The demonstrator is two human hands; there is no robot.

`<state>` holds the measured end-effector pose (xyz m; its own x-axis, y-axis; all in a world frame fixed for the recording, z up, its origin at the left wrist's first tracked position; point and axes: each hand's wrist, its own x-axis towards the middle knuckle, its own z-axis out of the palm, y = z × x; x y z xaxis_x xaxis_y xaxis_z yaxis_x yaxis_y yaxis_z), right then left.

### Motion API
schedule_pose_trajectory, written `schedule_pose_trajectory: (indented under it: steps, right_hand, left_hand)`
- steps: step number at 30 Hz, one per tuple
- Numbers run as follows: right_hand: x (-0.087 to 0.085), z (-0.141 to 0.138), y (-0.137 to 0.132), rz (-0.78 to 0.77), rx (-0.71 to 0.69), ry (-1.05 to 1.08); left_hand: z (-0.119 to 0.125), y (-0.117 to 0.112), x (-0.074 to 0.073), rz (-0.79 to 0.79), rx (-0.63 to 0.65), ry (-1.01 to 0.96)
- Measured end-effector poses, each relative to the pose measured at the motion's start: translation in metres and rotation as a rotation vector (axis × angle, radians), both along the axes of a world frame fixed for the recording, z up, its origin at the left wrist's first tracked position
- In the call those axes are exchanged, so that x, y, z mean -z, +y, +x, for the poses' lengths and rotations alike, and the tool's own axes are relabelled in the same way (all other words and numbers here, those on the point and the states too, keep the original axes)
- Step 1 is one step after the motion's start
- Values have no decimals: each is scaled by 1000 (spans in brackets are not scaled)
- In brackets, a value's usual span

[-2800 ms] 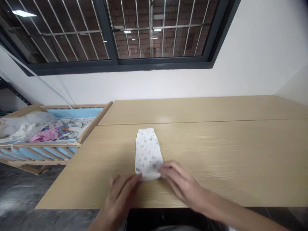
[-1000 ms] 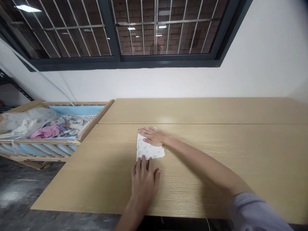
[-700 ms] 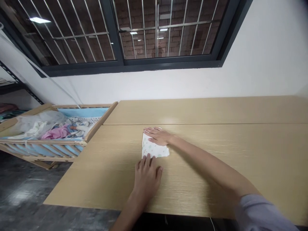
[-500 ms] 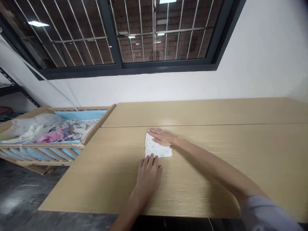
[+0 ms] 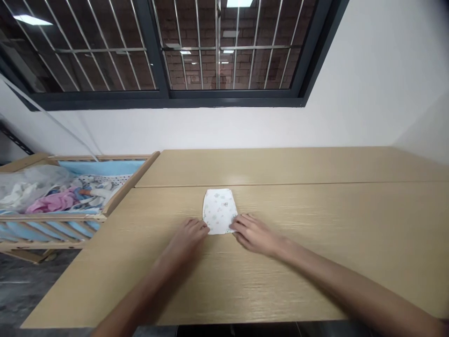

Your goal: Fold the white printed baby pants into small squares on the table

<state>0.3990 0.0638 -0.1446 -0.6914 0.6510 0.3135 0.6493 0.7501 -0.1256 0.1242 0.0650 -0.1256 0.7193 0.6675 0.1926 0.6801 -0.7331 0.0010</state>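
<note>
A small white folded cloth [image 5: 220, 210] with a faint printed pattern lies flat on the wooden table. Its near edge faces me, and its top is slightly rounded at the corners. My left hand [image 5: 192, 234] is at the near left corner, fingers curled together and thumb on the fabric's edge. At the near right corner, my right hand [image 5: 253, 234] pinches the cloth between thumb and fingers. The fingertips partly cover both corners.
The table [image 5: 315, 262] has a seam running across its far part. On the left, a wooden crib [image 5: 131, 187] with blue lining holds a pink cloth [image 5: 52, 202] and other fabrics. Behind stand a white wall [image 5: 196, 128] and a barred window [image 5: 231, 98].
My right hand has come off the cloth's top down to its near right corner. My left hand has shifted left to the near left corner. The whole cloth top now shows.
</note>
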Motion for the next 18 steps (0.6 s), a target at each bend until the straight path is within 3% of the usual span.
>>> schedule_pose_trajectory:
  steps: [3,6,11,14,18]
  right_hand:
    - [-2,-6,1,-28,63,35]
    - [-19,-12,14,-153,154,160]
    - [-34,-17,68,-280,358,368]
    - [-24,-21,106,-253,459,437]
    - [1,-26,142,-202,537,519]
  left_hand:
    - [-1,8,-1,23,24,5]
    - [3,22,-11,-10,-88,-99]
    - [18,76,-29,-95,-261,-347]
    - [29,111,-22,-80,-345,-382]
    - [40,141,2,-66,-469,-390]
